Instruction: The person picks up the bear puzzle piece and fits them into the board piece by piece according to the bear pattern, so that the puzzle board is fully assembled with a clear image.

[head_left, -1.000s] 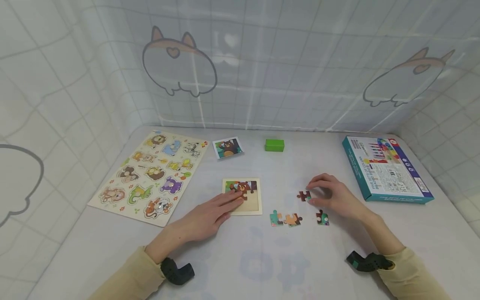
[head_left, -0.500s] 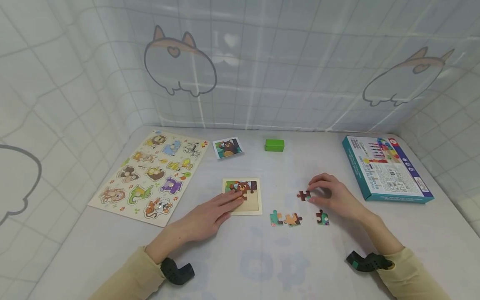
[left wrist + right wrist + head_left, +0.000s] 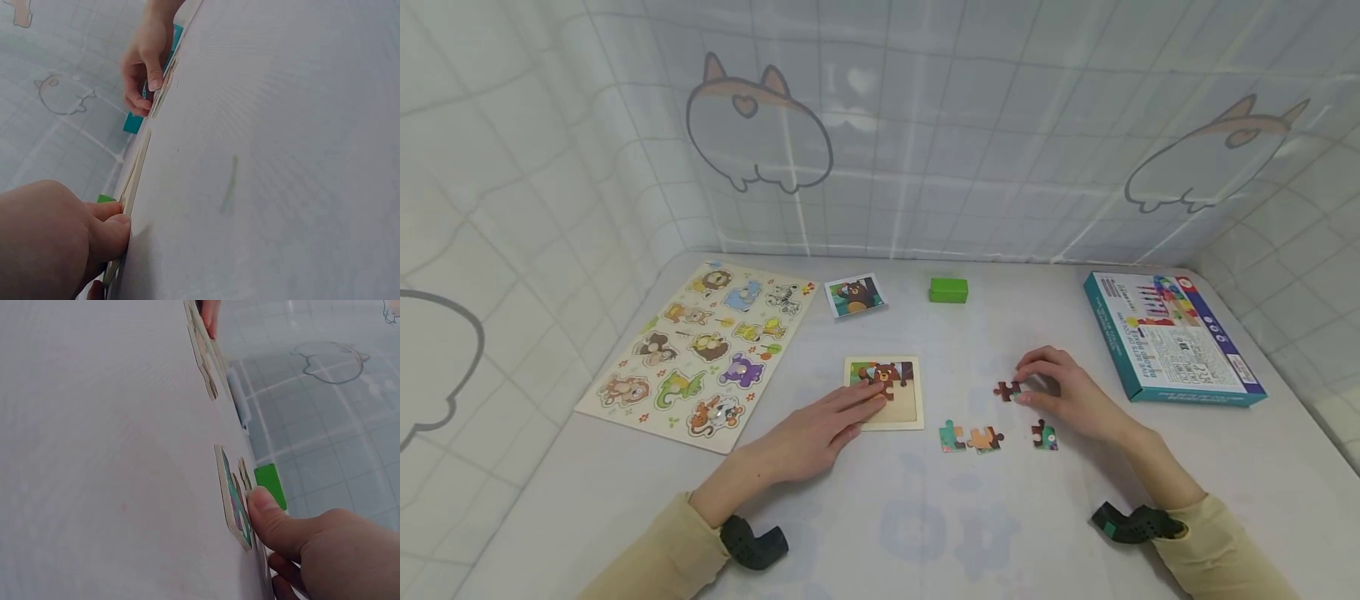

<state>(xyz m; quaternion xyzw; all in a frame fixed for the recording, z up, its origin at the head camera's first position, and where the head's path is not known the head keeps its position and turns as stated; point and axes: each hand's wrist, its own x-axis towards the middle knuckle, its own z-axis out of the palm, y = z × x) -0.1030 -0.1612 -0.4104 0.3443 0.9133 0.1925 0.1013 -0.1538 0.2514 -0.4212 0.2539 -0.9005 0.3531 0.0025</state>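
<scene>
My left hand (image 3: 820,429) lies over the left side of a small wooden puzzle tray (image 3: 904,415), its fingers straight and resting on it. In the left wrist view the thumb (image 3: 115,234) is against the tray's near edge. A bear's head shows in the upper part of the tray; the lower part is bare wood. My right hand (image 3: 1067,400) pinches a brown puzzle piece (image 3: 1006,391) between thumb and fingers, partly hidden by them. Nearer lie a teal puzzle piece (image 3: 951,437), an orange-brown puzzle piece (image 3: 983,439) and a brown-green puzzle piece (image 3: 1044,436).
A large animal puzzle board (image 3: 700,354) lies on the left. Behind the tray are a bear picture card (image 3: 856,296) and a green block (image 3: 949,290). A teal-edged box (image 3: 1176,337) lies at the right. A curtain with cartoon prints surrounds the table.
</scene>
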